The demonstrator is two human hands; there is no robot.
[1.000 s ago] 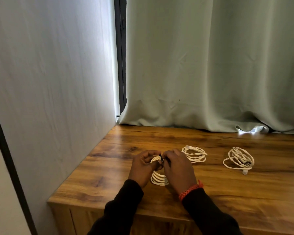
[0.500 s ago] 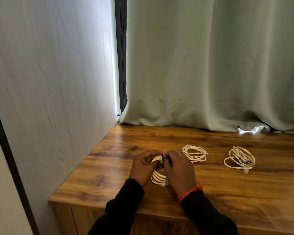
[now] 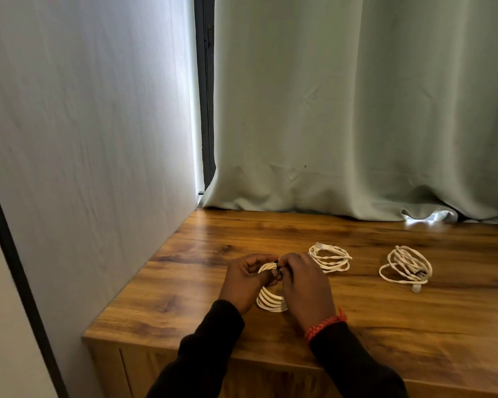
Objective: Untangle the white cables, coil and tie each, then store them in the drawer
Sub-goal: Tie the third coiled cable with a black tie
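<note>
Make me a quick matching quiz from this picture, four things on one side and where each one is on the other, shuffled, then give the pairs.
1. coil being tied
2. middle coil
3. loose coil
4. curtain

A. farthest right on the wooden top
B. hanging behind the wooden top
C. between left hand and right hand
D. just beyond the right hand

Pairs: 1-C, 2-D, 3-A, 4-B
</note>
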